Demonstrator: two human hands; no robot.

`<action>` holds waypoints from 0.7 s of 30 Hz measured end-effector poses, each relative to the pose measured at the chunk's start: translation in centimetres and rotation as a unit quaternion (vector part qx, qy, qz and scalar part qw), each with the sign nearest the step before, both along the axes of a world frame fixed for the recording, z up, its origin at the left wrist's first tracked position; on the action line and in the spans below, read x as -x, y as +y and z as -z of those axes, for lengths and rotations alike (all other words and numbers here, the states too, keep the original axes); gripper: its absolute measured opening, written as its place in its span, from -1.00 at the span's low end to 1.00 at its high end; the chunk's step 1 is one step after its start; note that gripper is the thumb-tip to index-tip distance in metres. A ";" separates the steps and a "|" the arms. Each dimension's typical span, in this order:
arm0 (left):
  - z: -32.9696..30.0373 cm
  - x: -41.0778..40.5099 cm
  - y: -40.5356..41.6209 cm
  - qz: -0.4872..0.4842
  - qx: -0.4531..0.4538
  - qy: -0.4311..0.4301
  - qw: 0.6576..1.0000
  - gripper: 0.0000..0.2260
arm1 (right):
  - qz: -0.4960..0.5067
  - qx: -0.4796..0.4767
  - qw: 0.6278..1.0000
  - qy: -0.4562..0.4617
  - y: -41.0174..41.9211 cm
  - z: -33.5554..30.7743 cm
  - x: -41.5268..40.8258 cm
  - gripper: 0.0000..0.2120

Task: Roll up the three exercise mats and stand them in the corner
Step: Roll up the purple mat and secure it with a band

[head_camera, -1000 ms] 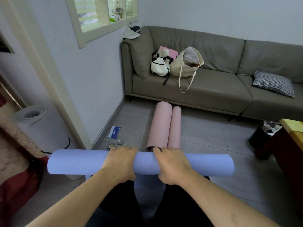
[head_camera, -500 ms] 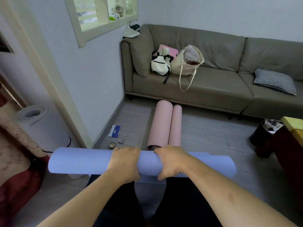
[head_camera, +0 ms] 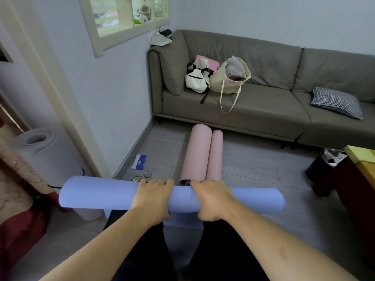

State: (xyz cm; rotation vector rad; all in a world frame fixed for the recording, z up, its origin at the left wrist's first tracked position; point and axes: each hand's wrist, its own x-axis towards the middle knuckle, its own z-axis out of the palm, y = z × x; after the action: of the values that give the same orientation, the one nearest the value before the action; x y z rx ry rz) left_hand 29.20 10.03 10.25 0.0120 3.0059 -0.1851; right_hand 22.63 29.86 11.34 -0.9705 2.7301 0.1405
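Grey plank floor [head_camera: 253,167] (sofa [head_camera: 263,110] behind)

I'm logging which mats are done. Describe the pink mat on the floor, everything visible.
The pink mat lies on the grey floor, running from the blue mat toward the sofa. It looks like matte foam, curled into two parallel rolls side by side, the left one thicker. Its near end shows an open spiral just beyond the blue mat; whether they touch is unclear. No hand touches it, and it is not standing.
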 end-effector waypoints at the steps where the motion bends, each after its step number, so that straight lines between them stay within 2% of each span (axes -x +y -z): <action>1: 0.2 0.0 0.1 -0.002 0.001 0.007 1.000 -0.47 | 0.008 -0.007 1.000 -0.020 -0.1 -0.2 0.3 -0.49; 7: 0.9 -0.2 0.7 -0.031 0.006 0.034 0.999 -0.50 | 0.016 -0.043 0.993 -0.107 -1.3 -1.6 2.2 -0.43; 10: 0.6 0.0 0.8 -0.040 -0.005 0.039 0.998 -0.53 | 0.021 -0.041 0.993 -0.108 -1.5 -1.7 2.6 -0.40; 13: 0.4 0.2 0.5 -0.052 -0.016 0.038 0.998 -0.57 | 0.009 0.024 1.000 0.014 -0.7 -0.4 0.6 -0.33; 16: -0.1 0.4 0.3 -0.055 -0.023 0.041 0.997 -0.59 | -0.017 0.032 0.987 0.159 1.1 2.4 -2.4 -0.08; 18: -0.5 0.4 0.4 -0.049 -0.024 0.035 0.998 -0.59 | -0.021 0.027 0.981 0.191 1.7 3.4 -2.9 0.05; 21: -1.3 0.6 0.2 -0.049 -0.033 0.033 0.998 -0.59 | -0.028 0.032 0.978 0.203 1.2 2.0 -1.8 0.04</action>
State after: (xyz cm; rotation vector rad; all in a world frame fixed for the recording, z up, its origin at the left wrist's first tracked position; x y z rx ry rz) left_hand 28.62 10.21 11.59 -0.1389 3.0683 -0.0767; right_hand 24.38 31.04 9.31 -1.1475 3.0903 0.2931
